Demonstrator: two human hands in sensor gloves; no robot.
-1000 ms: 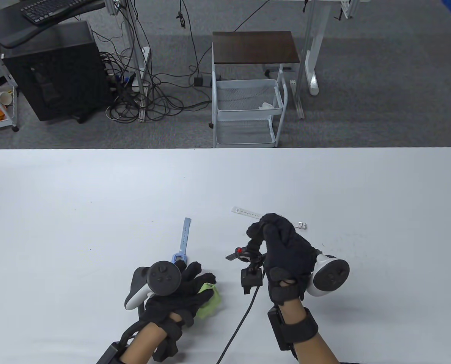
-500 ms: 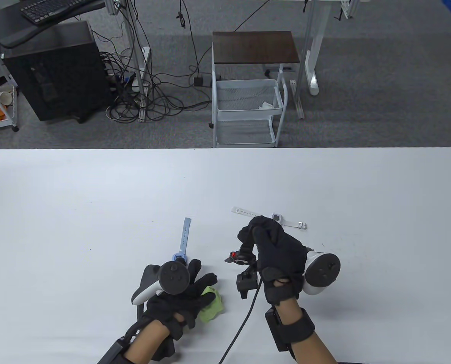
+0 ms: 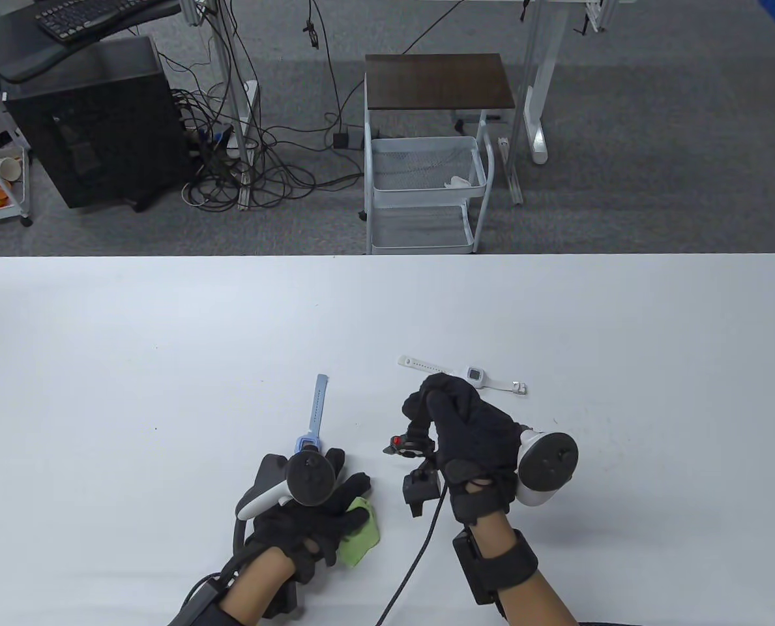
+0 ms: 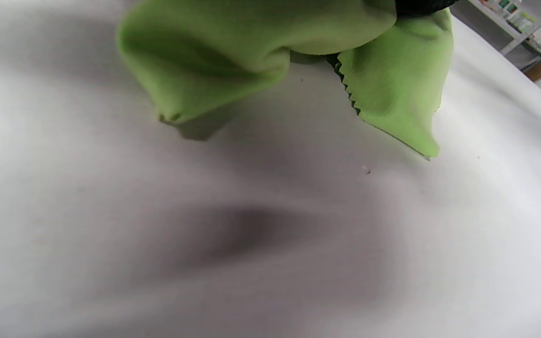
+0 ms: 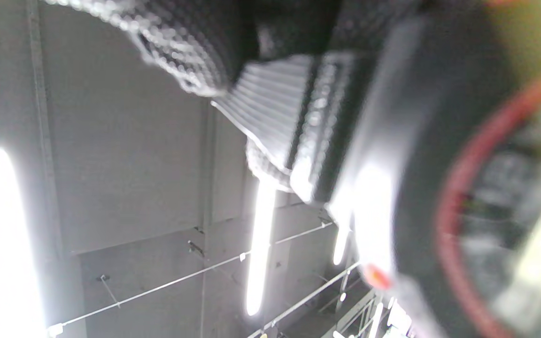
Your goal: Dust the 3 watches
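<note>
My right hand (image 3: 449, 417) grips a black watch (image 3: 408, 446) with red accents, lifted a little above the white table (image 3: 165, 339); in the right wrist view the black watch (image 5: 421, 155) fills the frame, blurred. A green cloth (image 3: 359, 538) sits under my left hand (image 3: 325, 502), which holds it near the table; in the left wrist view the green cloth (image 4: 261, 51) hangs just above the tabletop. A light blue watch (image 3: 313, 417) lies flat beyond my left hand. A white watch (image 3: 472, 376) lies behind my right hand.
A black cable (image 3: 413, 567) runs from my right wrist to the table's near edge. Beyond the far edge stand a white wire cart (image 3: 426, 189), a black computer tower (image 3: 94, 124) and tangled floor cables (image 3: 257, 169).
My right hand has drawn the black watch left and nearer, uncovering the white watch's face. My left hand with the cloth has shifted right and slightly nearer.
</note>
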